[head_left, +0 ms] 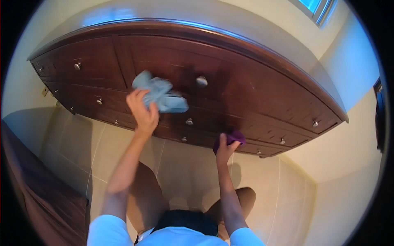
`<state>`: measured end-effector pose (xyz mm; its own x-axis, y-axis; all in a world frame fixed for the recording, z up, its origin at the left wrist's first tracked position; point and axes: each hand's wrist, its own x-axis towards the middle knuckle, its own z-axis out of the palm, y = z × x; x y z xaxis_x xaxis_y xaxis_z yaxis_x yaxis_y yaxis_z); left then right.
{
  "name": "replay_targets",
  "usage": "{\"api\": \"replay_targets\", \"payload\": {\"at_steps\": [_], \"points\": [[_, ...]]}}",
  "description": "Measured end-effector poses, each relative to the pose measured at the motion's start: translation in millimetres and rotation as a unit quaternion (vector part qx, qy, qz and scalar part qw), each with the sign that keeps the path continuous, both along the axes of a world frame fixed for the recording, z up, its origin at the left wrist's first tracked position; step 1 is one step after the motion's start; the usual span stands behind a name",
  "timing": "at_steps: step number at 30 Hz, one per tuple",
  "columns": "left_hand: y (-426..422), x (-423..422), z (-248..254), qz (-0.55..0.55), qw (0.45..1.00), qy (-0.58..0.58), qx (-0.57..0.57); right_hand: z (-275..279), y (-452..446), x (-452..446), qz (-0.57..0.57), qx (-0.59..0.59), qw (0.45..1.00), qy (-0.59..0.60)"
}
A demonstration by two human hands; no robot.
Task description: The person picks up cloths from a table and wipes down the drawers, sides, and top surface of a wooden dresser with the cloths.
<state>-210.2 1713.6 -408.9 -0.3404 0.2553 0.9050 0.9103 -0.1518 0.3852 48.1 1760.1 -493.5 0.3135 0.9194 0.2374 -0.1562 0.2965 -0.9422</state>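
A light blue cloth [158, 92] is bunched in my left hand [143, 111], in front of the dark wooden dresser [254, 88], near its upper middle drawer. Low before the dresser's lower drawers, my right hand [224, 151] grips a purple cloth [237, 138] between thumb and fingers. A round metal knob [201, 81] stands out on the drawer to the right of the blue cloth. Whether either cloth touches the wood I cannot tell.
Several more knobs, such as one on the left drawer [77, 66], stick out from the dresser. Dark brown fabric [41, 188] hangs at the lower left. A window [314, 8] is at the upper right, above the tiled floor [180, 164].
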Motion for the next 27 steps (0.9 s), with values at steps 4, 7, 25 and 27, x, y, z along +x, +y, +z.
{"api": "replay_targets", "payload": {"at_steps": [4,7,25,27], "points": [[17.6,3.9,-148.3,0.075,0.904,-0.421,0.0,33.5,16.3,-49.1,0.266,0.12,0.592,-0.751],[28.2,23.1,-216.6,0.017,0.867,-0.497,0.005,-16.2,39.6,-65.7,0.199,0.341,0.533,-0.749],[28.0,-2.9,-196.8,0.139,0.848,-0.512,0.005,-43.4,44.0,77.1,0.174,0.249,0.64,-0.706],[32.5,9.8,-188.8,0.128,0.835,-0.536,-0.002,-41.4,35.3,64.2,0.156,0.216,0.668,-0.695]]}}
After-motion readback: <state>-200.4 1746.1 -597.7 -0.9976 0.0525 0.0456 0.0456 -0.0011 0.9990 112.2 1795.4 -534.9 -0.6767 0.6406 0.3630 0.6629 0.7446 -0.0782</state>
